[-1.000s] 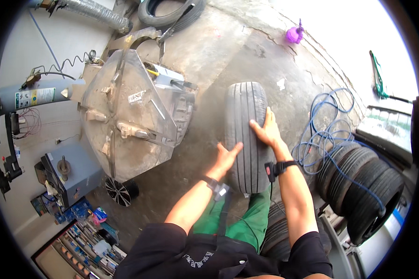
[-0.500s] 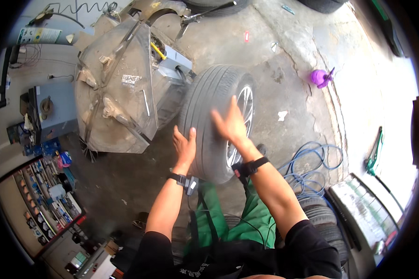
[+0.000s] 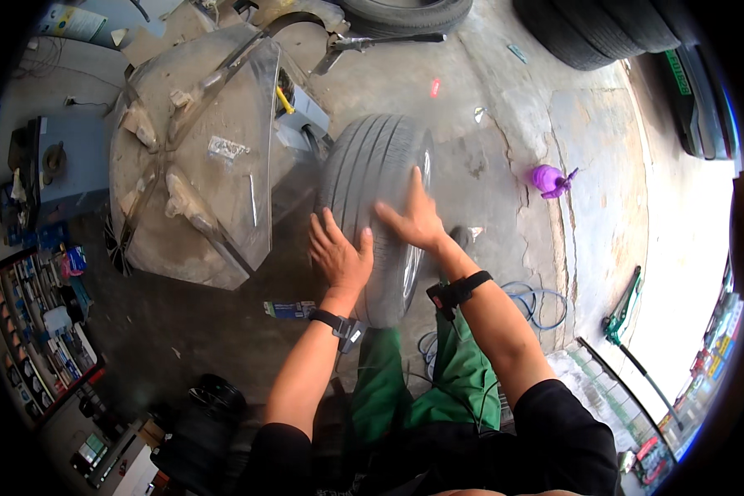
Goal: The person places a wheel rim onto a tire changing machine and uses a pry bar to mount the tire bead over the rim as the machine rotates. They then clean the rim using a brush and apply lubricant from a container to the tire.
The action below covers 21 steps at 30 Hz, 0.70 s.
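A grey car wheel (image 3: 364, 182), its tire mounted on a spoked silver rim (image 3: 413, 258), stands upright on the concrete in front of my legs. My left hand (image 3: 340, 250) rests on the tread at the near left, fingers spread and palm against the rubber. At the tread's right side is my right hand (image 3: 417, 217), with thumb and forefinger stretched apart near the shoulder of the tire. Neither hand wraps round anything. Part of the rim is hidden by the right hand and forearm.
Left of the wheel stands a tire changer with a wide metal turntable (image 3: 215, 186). A purple spray bottle (image 3: 551, 180) is on the floor to the right, near a blue hose (image 3: 546, 304) and a green jack (image 3: 622, 310). Loose tires (image 3: 587, 33) lie at the far side.
The wheel has turned so that less of its rim face shows. My left hand has moved farther onto the tread. The whole view has shifted, bringing more far tires into sight.
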### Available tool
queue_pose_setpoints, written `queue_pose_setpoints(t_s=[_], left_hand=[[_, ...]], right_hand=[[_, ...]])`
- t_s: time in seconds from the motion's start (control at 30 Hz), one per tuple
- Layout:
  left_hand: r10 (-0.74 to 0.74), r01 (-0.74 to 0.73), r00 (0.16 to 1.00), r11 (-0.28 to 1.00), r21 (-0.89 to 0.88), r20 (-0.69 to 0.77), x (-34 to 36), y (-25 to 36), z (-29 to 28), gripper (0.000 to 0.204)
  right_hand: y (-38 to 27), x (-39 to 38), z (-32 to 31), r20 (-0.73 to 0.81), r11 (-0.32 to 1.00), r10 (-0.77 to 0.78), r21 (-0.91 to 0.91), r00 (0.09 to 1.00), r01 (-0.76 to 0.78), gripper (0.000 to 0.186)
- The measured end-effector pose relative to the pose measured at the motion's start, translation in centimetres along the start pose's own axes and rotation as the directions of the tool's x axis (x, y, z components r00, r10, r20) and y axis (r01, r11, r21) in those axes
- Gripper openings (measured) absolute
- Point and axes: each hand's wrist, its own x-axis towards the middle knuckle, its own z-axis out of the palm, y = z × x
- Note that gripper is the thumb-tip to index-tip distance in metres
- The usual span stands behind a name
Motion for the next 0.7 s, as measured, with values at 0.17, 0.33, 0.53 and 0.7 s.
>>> queue_pose_setpoints(t_s=[0.17, 0.33, 0.53, 0.7], left_hand=[[-0.063, 0.059, 0.997, 0.995, -0.076, -0.046, 4.0, 1.9, -0.1, 0.08], [-0.098, 0.097, 0.995, 0.994, -0.049, -0.03, 7.0, 2.8, -1.1, 0.076], [-0.103, 0.103, 0.995, 0.995, -0.01, 0.006, 6.2, 3.7, -1.4, 0.08], [-0.106, 0.106, 0.994, 0.994, -0.04, 0.001, 6.2, 4.9, -0.4, 0.084]], right_hand=[[-1.4, 4.8, -2.7, 0.082, 0.99, -0.012, -0.138, 0.997, 0.023, 0.133], [-6.6, 11.7, -8.2, 0.271, 0.837, -0.109, -0.493, 0.956, 0.235, 0.072], [-11.8, 25.2, -5.7, 0.355, 0.829, -0.377, -0.283, 0.856, 0.482, 0.03], [-16.6, 34.5, 1.3, 0.456, 0.712, -0.465, -0.317, 0.759, 0.627, 0.022]])
